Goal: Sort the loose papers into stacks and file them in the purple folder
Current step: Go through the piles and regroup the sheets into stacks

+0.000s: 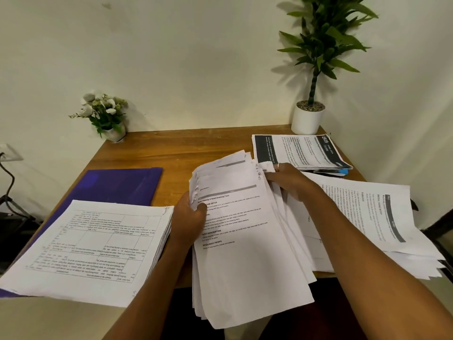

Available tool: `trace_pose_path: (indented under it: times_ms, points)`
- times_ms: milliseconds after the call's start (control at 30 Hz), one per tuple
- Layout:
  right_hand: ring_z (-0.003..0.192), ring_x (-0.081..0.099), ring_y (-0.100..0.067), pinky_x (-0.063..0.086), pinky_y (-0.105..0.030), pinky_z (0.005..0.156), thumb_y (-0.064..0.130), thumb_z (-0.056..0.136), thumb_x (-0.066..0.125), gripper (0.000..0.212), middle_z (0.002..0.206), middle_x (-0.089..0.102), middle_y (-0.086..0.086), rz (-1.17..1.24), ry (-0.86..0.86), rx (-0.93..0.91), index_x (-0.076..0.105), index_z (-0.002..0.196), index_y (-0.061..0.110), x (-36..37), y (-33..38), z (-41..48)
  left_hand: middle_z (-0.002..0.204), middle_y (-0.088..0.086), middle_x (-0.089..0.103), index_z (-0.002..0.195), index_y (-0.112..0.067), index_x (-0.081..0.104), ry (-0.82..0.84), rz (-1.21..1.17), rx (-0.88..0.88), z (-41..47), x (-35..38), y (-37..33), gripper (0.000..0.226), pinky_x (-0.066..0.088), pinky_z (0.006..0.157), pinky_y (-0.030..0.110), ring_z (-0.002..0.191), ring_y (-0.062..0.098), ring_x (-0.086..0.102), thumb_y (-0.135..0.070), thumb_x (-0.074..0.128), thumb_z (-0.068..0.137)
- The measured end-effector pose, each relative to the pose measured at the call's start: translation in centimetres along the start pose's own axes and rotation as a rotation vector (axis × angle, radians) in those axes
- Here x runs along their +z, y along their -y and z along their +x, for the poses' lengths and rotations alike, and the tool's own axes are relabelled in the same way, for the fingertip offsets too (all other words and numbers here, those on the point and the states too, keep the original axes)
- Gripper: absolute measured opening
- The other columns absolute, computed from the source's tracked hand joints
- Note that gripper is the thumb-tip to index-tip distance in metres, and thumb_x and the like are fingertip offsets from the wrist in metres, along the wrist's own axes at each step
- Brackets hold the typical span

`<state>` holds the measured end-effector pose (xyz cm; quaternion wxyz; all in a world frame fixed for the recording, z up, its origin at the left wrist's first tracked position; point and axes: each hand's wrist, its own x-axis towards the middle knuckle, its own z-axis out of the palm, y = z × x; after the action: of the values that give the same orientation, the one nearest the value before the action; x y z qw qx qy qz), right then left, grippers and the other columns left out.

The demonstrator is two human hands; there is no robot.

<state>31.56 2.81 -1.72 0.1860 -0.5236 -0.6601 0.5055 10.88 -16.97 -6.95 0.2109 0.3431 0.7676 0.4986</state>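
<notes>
1. We judge that the sorting step is in hand. The bundle of papers (245, 253) is held over the near edge of the worktop (186, 148) between both hands, and its upper edges are fanned out.
2. The left hand (190, 218) pinches the left edge of the bundle. The thumb lies on the printed top sheet and the other fingers are hidden below it.
3. The right hand (288, 180) is at the upper right corner, with its fingers curled into the fanned edges. We cannot tell which sheet they pinch.
4. To do this step well, we should read the heading of the top sheet before we release it. The right fingers should separate only one sheet, while the left hand grips the rest firmly. The lower part of the bundle hangs beyond the worktop, so loose sheets could slide off.
5. Three places seem ready to receive sheets:
   - The stack of table sheets (93, 244) lies just beside the left hand.
   - The dark-headed stack (299, 150) lies at the far right, just behind the right hand.
   - The loose pile (377, 217) spreads under the right forearm.
6. The purple folder (122, 186) lies flat on the left side, apart from both hands. Its near part is covered by the stack of table sheets, so we think that stack must be lifted before filing.
</notes>
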Motion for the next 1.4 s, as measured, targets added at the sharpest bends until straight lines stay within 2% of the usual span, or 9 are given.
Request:
trace_pose_path:
  times_ms: [167, 367, 467, 533, 700, 833, 967, 1133, 1400]
  points:
    - [0.139, 0.039, -0.016, 0.024, -0.049, 0.121, 0.071, 0.072, 0.074, 0.093, 0.146, 0.049, 0.012, 0.336, 0.225, -0.025, 0.045, 0.148, 0.026, 1.1, 0.2, -3.0, 0.125, 0.003, 0.066, 0.137, -0.017, 0.052, -0.02, -0.066, -0.011, -0.2, -0.3, -0.1, 0.046, 0.059, 0.079, 0.031, 0.111, 0.025, 0.067, -0.036, 0.064, 0.097]
    - [0.131, 0.056, -0.026, 0.046, -0.056, 0.109, 0.044, 0.043, 0.102, 0.114, 0.14, 0.061, 0.006, 0.236, 0.215, -0.167, 0.047, 0.141, 0.033, 2.1, -1.5, -4.0, 0.129, -0.011, 0.049, 0.145, -0.022, 0.038, -0.004, -0.171, 0.057, -1.2, -0.6, -1.8, 0.062, 0.046, 0.057, 0.005, 0.097, 0.002, 0.06, -0.045, 0.065, 0.095]
    - [0.112, 0.067, -0.014, 0.051, -0.045, 0.105, 0.021, 0.064, 0.096, 0.072, 0.119, 0.072, 0.004, 0.318, 0.146, -0.253, 0.06, 0.126, 0.02, 1.3, 1.7, -6.8, 0.13, -0.001, 0.064, 0.14, -0.026, 0.044, 0.013, -0.36, 0.058, -1.0, -0.9, -2.6, 0.082, 0.063, 0.075, 0.03, 0.103, 0.017, 0.071, -0.07, 0.072, 0.077]
    - [0.102, 0.071, -0.01, 0.052, -0.041, 0.104, 0.007, 0.076, 0.088, 0.046, 0.109, 0.075, 0.002, 0.347, 0.107, -0.318, 0.065, 0.115, 0.014, -0.2, 3.4, -7.8, 0.125, 0.001, 0.068, 0.138, -0.024, 0.046, 0.028, -0.467, 0.04, -1.0, -1.7, -4.4, 0.071, 0.063, 0.077, 0.039, 0.102, 0.02, 0.073, -0.051, 0.079, 0.082]
    - [0.112, 0.07, -0.025, 0.051, -0.047, 0.104, 0.013, 0.071, 0.089, 0.052, 0.117, 0.075, -0.004, 0.476, -0.104, -0.524, 0.069, 0.119, 0.015, -2.2, 8.1, -10.0, 0.109, 0.011, 0.076, 0.12, -0.008, 0.064, 0.131, -0.67, 0.148, -0.6, -4.8, -11.3, 0.032, 0.061, 0.082, 0.052, 0.097, 0.032, 0.075, -0.02, 0.074, 0.092]
    - [0.102, 0.073, -0.023, 0.057, -0.04, 0.094, 0.006, 0.082, 0.081, 0.028, 0.106, 0.078, 0.0, 0.544, -0.225, -0.632, 0.073, 0.107, 0.017, -2.0, 10.8, -11.7, 0.1, 0.007, 0.077, 0.111, -0.008, 0.067, 0.009, -0.654, 0.332, -1.2, -6.6, -15.1, 0.019, 0.061, 0.072, 0.033, 0.091, 0.025, 0.076, -0.02, 0.069, 0.096]
    - [0.104, 0.073, -0.023, 0.057, -0.043, 0.095, 0.023, 0.077, 0.088, 0.042, 0.111, 0.077, -0.002, 0.483, -0.225, -0.584, 0.071, 0.114, 0.017, -0.3, 9.6, -11.6, 0.091, -0.01, 0.077, 0.103, -0.019, 0.067, -0.026, -0.6, 0.392, -2.2, -6.6, -14.6, 0.006, 0.056, 0.068, 0.018, 0.089, 0.011, 0.075, -0.02, 0.067, 0.097]
    - [0.111, 0.066, -0.026, 0.054, -0.046, 0.098, 0.035, 0.078, 0.086, 0.054, 0.119, 0.07, -0.002, 0.276, -0.179, -0.378, 0.063, 0.125, 0.022, 2.0, 5.8, -11.1, 0.1, -0.013, 0.076, 0.109, -0.029, 0.067, 0.063, -0.496, 0.291, -3.1, -5.2, -10.4, 0.015, 0.057, 0.07, 0.017, 0.099, 0.014, 0.073, -0.029, 0.069, 0.094]
    - [0.106, 0.068, -0.022, 0.058, -0.04, 0.091, 0.046, 0.081, 0.081, 0.054, 0.116, 0.071, 0.001, 0.365, -0.253, -0.433, 0.063, 0.126, 0.021, 3.0, 7.2, -11.8, 0.108, -0.005, 0.076, 0.114, -0.024, 0.067, 0.007, -0.538, 0.332, -2.3, -6.9, -11.9, 0.023, 0.06, 0.074, 0.025, 0.099, 0.012, 0.074, -0.035, 0.07, 0.094]
